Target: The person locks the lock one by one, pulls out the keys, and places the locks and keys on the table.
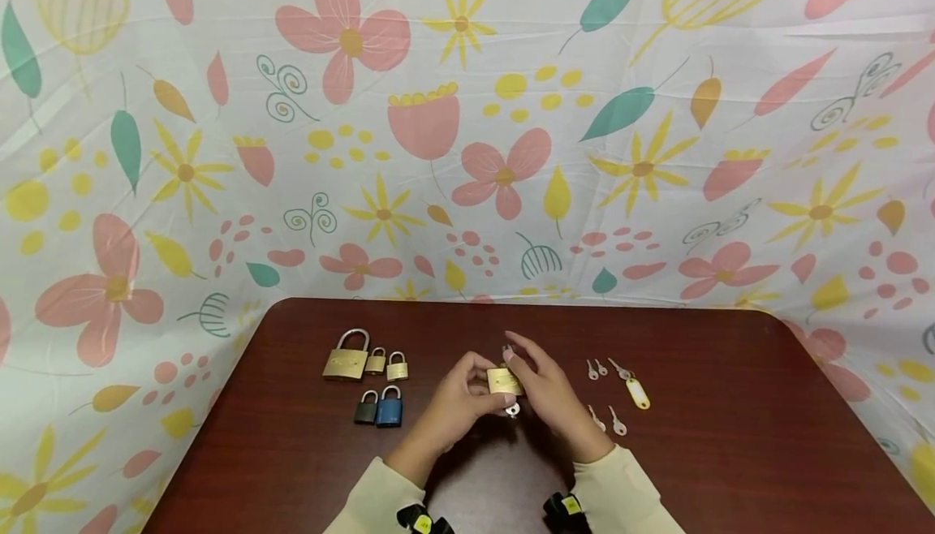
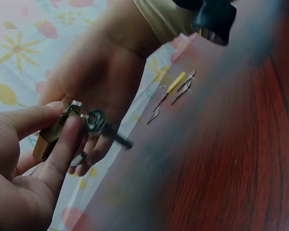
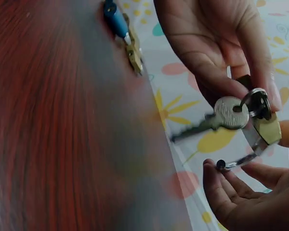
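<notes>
Between both hands, above the table, is a brass padlock (image 1: 502,381). My left hand (image 1: 462,394) grips its body between thumb and fingers. The padlock's metal shackle (image 3: 242,161) stands swung out from the body, one end free. My right hand (image 1: 546,392) has its thumb and fingers at this shackle and seems to pinch it; the fingertips lie by its free end in the right wrist view. A silver key (image 3: 231,113) hangs on a ring at the padlock's keyhole side, with another key partly hidden behind the ring.
Left on the dark red table (image 1: 292,469) stand a large brass padlock (image 1: 346,363), two small brass padlocks (image 1: 397,369), a black padlock (image 1: 366,411) and a blue padlock (image 1: 389,411). At right lie several loose keys (image 1: 618,423) and a yellow key tag (image 1: 638,394). Patterned cloth hangs behind.
</notes>
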### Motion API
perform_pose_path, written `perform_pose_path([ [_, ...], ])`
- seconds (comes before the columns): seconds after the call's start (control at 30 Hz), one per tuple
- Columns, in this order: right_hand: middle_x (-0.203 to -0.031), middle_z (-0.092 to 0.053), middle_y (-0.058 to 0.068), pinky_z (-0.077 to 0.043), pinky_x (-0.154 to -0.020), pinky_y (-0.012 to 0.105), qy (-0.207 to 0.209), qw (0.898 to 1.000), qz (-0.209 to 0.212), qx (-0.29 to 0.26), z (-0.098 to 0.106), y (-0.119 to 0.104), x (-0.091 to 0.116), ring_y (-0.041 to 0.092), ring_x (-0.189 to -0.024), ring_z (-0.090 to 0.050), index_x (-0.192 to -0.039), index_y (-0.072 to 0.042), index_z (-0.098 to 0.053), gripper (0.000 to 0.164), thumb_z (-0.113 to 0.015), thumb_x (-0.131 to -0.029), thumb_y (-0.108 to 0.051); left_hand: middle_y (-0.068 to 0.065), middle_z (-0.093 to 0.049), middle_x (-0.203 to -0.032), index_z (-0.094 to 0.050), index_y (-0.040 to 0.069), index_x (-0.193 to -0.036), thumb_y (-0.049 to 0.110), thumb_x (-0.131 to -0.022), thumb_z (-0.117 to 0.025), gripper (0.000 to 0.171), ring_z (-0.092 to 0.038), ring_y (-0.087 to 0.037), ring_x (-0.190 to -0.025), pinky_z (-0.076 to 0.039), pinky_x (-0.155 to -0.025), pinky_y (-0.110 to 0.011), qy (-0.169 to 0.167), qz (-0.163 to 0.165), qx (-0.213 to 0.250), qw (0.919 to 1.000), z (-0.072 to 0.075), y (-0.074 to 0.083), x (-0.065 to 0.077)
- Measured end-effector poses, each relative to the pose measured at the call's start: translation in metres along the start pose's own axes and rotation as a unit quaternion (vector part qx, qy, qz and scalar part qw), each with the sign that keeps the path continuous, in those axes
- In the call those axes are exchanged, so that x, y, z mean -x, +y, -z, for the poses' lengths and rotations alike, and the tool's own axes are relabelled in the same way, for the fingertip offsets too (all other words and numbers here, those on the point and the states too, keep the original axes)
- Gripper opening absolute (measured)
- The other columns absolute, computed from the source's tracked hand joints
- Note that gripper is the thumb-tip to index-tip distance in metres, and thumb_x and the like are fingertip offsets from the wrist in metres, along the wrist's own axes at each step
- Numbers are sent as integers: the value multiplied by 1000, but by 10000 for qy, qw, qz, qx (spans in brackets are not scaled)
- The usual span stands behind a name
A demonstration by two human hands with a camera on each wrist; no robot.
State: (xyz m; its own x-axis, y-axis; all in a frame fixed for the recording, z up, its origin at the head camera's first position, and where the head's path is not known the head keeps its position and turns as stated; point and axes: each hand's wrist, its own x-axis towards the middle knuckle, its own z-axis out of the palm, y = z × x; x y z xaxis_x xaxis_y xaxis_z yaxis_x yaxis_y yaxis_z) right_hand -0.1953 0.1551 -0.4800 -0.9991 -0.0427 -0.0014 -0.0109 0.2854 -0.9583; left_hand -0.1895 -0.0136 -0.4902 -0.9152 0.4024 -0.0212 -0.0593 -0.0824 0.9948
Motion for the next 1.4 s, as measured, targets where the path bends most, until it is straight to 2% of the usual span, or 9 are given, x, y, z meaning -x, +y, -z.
perform_pose_path([
  [0.17, -136, -59, 20, -51, -88, 20, 182, 9960, -22, -871, -7, -2, -1, 28, -119, -59, -142, -18, -56, 37, -51, -106, -18, -12, -58, -111, -46, -4, -126, -4, -84, -75, 52, -68, -14, -83, -60, -73, -30, -31, 125, 551, 9984, -3, -2, 2],
  [0.3, -136, -59, 19, -52, -86, 19, 241, 9888, -1, -1473, -12, -9, 1, 21, -115, -63, -142, -10, -55, 37, -44, -106, -12, -13, -63, -112, -49, -6, -130, -2, -84, -73, 52, -68, -13, -86, -56, -74, -26, -17, 323, 591, 9977, -4, -2, 4],
  [0.47, -128, -61, 11, -54, -88, 20, 279, 9817, 245, -1867, -15, -13, 4, 14, -107, -66, -142, -8, -54, 38, -40, -107, -9, -14, -71, -112, -58, -9, -130, 0, -87, -70, 45, -68, -12, -93, -54, -79, -23, -214, 489, 567, 9970, -7, -3, 5],
  [0.67, -125, -62, 22, -54, -91, 23, 387, 9725, 656, -2201, -17, -15, 6, 16, -105, -67, -135, -5, -58, 34, -37, -107, -9, 0, -66, -105, -56, -5, -132, 8, -96, -62, 39, -61, -12, -91, -51, -78, -25, -404, 270, 466, 9977, -11, -1, 5],
  [0.83, -116, -67, 12, -56, -91, 25, 405, 9631, 883, -2509, -17, -17, 9, 16, -103, -68, -128, 1, -57, 32, -37, -110, -15, 7, -65, -100, -54, -1, -134, 18, -103, -57, 37, -58, -9, -86, -46, -72, -23, -435, 154, 217, 9987, -13, 1, 6],
  [1.1, -107, -70, 14, -58, -90, 29, 264, 9546, 1148, -2736, -17, -18, 12, 17, -96, -72, -124, 12, -49, 39, -34, -112, -23, -1, -62, -95, -56, -6, -126, 17, -104, -57, 32, -56, -8, -77, -48, -64, -21, -319, -133, 16, 9994, -20, 7, 10],
  [1.2, -103, -70, 7, -59, -89, 29, 352, 9530, 1168, -2775, -17, -17, 13, 16, -94, -72, -123, 11, -48, 39, -34, -112, -23, -3, -61, -94, -56, -7, -125, 17, -103, -57, 32, -55, -7, -74, -48, -61, -20, -248, -199, -11, 9995, -24, 8, 11],
  [1.4, -101, -70, 7, -59, -89, 29, 472, 9513, 1263, -2772, -20, -18, 16, 17, -94, -73, -121, 10, -49, 39, -37, -111, -25, -5, -60, -96, -57, -6, -125, 16, -103, -57, 31, -55, -5, -72, -49, -61, -19, -69, -391, -171, 9991, -29, 10, 13],
])
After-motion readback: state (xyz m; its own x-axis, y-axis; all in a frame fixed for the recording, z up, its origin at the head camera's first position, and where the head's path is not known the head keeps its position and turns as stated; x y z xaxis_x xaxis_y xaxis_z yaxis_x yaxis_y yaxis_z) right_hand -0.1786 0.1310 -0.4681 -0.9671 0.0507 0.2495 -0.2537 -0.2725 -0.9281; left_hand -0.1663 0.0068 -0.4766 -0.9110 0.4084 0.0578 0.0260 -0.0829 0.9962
